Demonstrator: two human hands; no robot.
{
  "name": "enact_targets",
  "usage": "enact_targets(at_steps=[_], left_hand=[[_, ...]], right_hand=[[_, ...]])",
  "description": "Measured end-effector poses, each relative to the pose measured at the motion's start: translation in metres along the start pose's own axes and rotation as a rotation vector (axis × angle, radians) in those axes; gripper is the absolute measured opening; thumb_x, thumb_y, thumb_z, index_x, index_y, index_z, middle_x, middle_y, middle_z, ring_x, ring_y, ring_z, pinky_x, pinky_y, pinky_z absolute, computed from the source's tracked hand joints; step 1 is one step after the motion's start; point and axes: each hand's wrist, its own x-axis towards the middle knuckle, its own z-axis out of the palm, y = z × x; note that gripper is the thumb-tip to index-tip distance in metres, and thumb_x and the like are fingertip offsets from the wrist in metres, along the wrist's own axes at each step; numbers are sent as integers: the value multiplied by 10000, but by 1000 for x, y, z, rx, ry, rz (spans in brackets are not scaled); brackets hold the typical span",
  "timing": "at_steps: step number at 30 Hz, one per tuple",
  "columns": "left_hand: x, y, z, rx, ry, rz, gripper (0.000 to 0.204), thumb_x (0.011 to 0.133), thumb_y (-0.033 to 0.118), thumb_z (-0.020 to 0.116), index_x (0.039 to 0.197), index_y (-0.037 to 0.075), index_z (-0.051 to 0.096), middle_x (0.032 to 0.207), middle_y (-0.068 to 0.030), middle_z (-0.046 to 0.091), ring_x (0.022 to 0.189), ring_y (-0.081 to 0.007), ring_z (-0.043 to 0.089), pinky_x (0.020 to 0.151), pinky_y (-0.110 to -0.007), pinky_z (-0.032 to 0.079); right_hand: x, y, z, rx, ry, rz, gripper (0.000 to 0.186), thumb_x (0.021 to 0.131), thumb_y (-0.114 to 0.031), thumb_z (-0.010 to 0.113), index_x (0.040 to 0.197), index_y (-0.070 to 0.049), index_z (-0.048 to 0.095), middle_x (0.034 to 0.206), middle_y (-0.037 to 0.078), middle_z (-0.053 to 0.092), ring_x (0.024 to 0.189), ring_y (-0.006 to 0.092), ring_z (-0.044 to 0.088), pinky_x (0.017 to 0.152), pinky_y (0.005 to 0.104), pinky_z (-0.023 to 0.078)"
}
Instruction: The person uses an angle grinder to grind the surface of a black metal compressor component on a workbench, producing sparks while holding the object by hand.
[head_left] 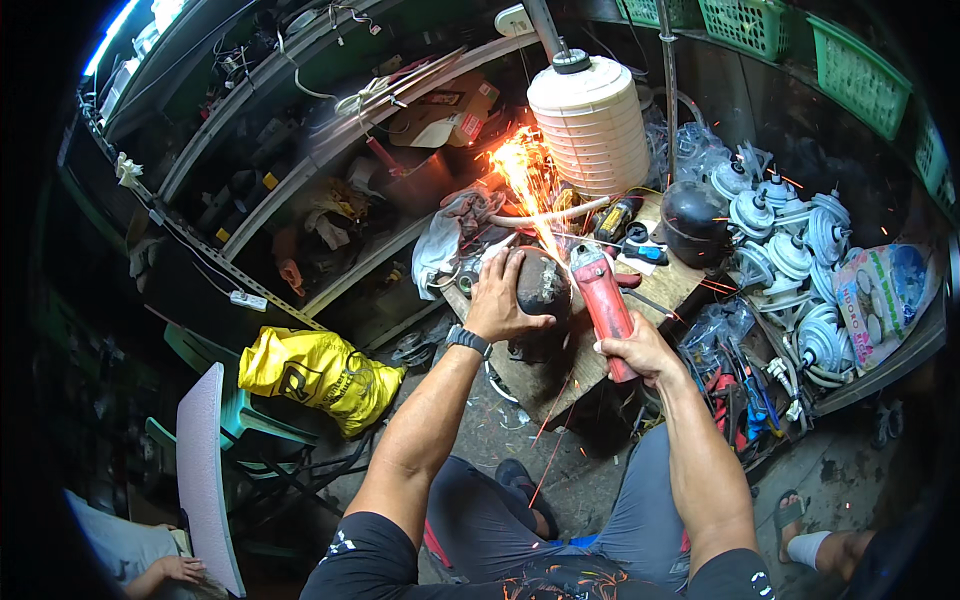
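I rest my spread left hand [500, 305] on the dark rounded vessel [543, 288]; my right hand [643, 350] grips the red grinder [603, 298], sparks [530, 180] spraying far.

My grinder [605, 315] is red, the desk [556, 393] beneath it brown. Left of the grinder, the pot [543, 287] is blackish, my watch [468, 342] dark, the bag [300, 378] yellow with black print. Beyond the grinder, the sparks [528, 172] glow orange and the tank [588, 125] is white with horizontal bands.
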Motion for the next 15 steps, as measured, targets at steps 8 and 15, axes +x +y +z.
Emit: enact_targets(at_steps=[8, 15], left_hand=[[0, 1, -2, -10, 10, 6, 1342, 568, 676, 968, 1635, 98, 396, 1695, -224, 349, 1573, -456, 313, 1212, -631, 385], [0, 0, -2, -16, -1, 6, 1360, 557, 681, 970, 1641, 105, 385, 1702, -214, 344, 1580, -446, 306, 1213, -644, 375]], right_hand=[[1, 0, 1, 46, -2, 26, 511, 842, -68, 846, 1244, -36, 533, 931, 83, 672, 648, 178, 689, 591, 359, 614], [11, -7, 8, 130, -9, 43, 481, 846, -69, 837, 1237, -53, 558, 905, 60, 663, 630, 171, 677, 581, 366, 612]])
